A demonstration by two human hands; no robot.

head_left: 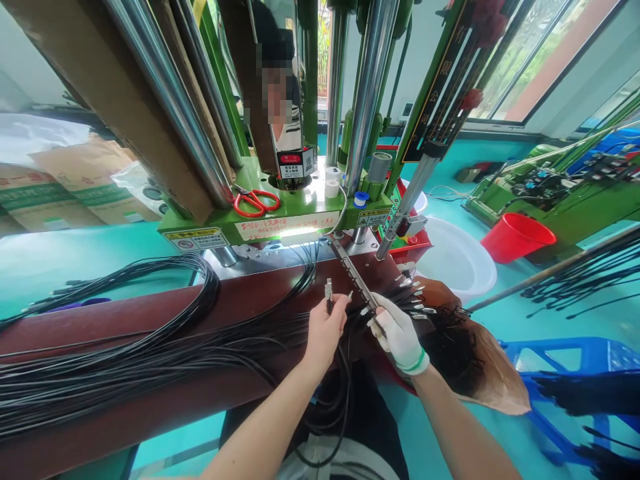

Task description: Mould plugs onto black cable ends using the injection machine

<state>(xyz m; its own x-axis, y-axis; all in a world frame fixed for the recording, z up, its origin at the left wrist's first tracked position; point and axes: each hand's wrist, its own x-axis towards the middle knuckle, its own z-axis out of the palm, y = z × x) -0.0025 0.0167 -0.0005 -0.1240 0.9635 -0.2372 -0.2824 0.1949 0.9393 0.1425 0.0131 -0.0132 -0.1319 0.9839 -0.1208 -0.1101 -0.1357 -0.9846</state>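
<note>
My bare left hand (325,328) is closed on black cables and pinches one by its metal connector (329,291), which points up. My right hand (399,337), in a white glove, grips the near end of a long metal bar (356,273) that slants up toward the green press (280,217). Several cable ends with metal plugs (417,300) fan out just right of the bar. A thick bundle of black cables (125,360) lies across the dark red bench (100,327) to the left.
Red scissors (256,202) and tape rolls (332,181) sit on the press table. A person stands behind the press columns. A white basin (457,257), a red bucket (517,237), a blue stool (575,360) and a brown bag of cables (480,360) are at the right.
</note>
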